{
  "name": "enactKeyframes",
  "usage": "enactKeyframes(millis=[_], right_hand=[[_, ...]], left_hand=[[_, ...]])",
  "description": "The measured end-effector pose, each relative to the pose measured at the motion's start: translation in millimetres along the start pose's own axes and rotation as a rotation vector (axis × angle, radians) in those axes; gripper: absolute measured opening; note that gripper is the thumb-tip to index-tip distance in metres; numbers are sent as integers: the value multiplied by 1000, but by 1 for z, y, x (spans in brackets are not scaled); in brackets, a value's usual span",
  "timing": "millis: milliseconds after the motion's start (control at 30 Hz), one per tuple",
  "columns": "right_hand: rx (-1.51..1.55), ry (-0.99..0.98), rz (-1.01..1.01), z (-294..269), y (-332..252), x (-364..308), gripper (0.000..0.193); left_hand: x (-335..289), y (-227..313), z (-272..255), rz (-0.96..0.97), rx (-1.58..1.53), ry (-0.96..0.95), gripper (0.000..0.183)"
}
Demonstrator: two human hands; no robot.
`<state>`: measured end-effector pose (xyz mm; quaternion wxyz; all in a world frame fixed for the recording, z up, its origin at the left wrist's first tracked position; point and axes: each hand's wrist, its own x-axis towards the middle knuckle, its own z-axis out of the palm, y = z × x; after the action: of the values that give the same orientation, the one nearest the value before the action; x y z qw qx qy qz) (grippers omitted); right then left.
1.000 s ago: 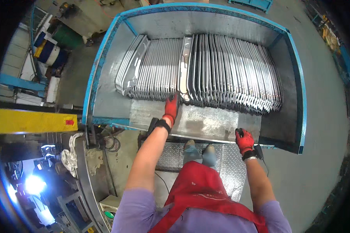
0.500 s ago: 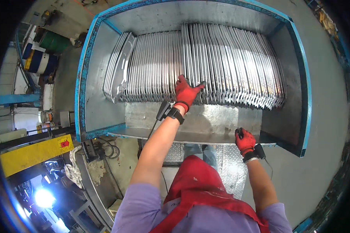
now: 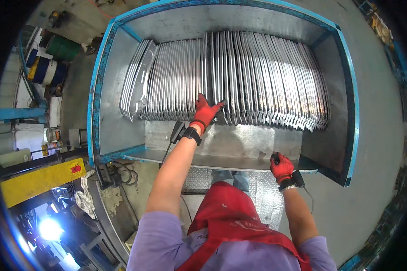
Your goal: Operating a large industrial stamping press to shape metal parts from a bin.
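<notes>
Thin, shiny metal strips (image 3: pixel 267 81) stand on edge, packed in a long row inside a blue-rimmed metal bin (image 3: pixel 353 113). My left hand (image 3: pixel 205 113), in a red glove with dark fingertips, lies against the near ends of the strips at mid-row. Its fingers and thumb are spread apart. Just above it, a narrow dark gap separates a few strips from the longer-looking ones on the right. In a matching glove, my right hand (image 3: pixel 282 166) is curled closed at the bin's front ledge (image 3: pixel 239 163), with nothing visible in it.
Wider flat metal pieces (image 3: pixel 142 81) lean at the row's left end. A yellow beam (image 3: pixel 43 180) and a bright light (image 3: pixel 51 229) are at lower left. Drums (image 3: pixel 62 49) stand beyond the bin's left side. Patterned metal plate (image 3: pixel 267 198) covers the floor before me.
My left hand has moved left and slightly nearer. A few strips above it have shifted left, and a gap has opened beside them. My right hand has barely moved.
</notes>
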<state>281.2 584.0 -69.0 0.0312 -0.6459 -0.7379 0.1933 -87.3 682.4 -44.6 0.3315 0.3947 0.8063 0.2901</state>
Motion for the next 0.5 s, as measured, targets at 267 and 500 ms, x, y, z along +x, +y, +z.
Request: enactKeyframes(millis=[267, 500], right_hand=[[-9, 60, -15, 1, -2, -2, 32], [-49, 50, 7, -2, -4, -2, 31]], left_hand=[[-12, 18, 13, 48, -12, -19, 121], [-8, 5, 15, 191, -143, -14, 115]])
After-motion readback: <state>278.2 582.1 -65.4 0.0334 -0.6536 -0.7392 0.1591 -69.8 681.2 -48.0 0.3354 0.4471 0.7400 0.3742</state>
